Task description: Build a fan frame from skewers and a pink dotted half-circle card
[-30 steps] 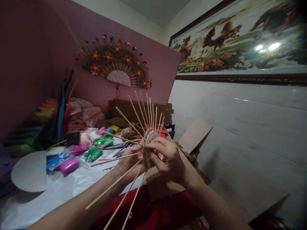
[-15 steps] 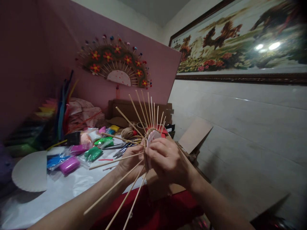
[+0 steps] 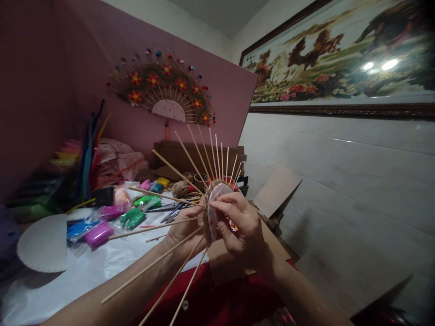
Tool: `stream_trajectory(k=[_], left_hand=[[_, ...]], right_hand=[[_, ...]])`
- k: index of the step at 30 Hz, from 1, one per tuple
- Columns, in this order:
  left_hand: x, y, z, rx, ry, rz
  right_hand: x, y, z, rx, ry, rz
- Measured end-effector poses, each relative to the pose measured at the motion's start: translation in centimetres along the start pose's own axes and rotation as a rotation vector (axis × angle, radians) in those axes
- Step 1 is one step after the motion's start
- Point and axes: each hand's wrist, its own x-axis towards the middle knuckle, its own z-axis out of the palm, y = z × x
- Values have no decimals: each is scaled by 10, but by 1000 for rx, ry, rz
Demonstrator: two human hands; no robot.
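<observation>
Between my hands stands a stick fan (image 3: 215, 219): a base in white cloth with reddish dots, edged with brown twine, and several thin wooden sticks spreading out from its rim. My left hand (image 3: 185, 231) grips it from behind at the left, its fingertips partly hidden by the base and sticks. My right hand (image 3: 239, 226) is at the front, fingers bent and fingertips pressed to the dotted cloth, with the thumb below. Whether those fingers also pinch a strand of twine I cannot make out.
Bagged coloured clay (image 3: 98, 233), scissors (image 3: 163, 207), a twine ball (image 3: 180, 188) and a white paper half-disc (image 3: 42, 244) lie on the table. Cardboard (image 3: 234, 262) lies below my hands; another piece (image 3: 277, 190) leans at the right. A finished flowered fan (image 3: 168, 93) hangs on the pink board.
The fan has turned a little, showing more of its dotted face, and its sticks have swung outward. My right hand has shifted slightly right and its thumb has come into sight.
</observation>
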Motion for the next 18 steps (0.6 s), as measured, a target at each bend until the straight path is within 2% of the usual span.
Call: stream_trajectory(k=[5, 10, 13, 18], left_hand=[[0, 1, -1, -7, -39, -44], [0, 2, -3, -30, -47, -39], [-1, 2, -3, -19, -33, -16], [0, 0, -2, 19, -60, 16]], right_hand=[[-7, -1, 7, -41, -48, -59], [-8, -5, 3, 59, -58, -24], [-9, -9, 0, 122, 3, 8], [-9, -12, 3, 165, 216, 69]])
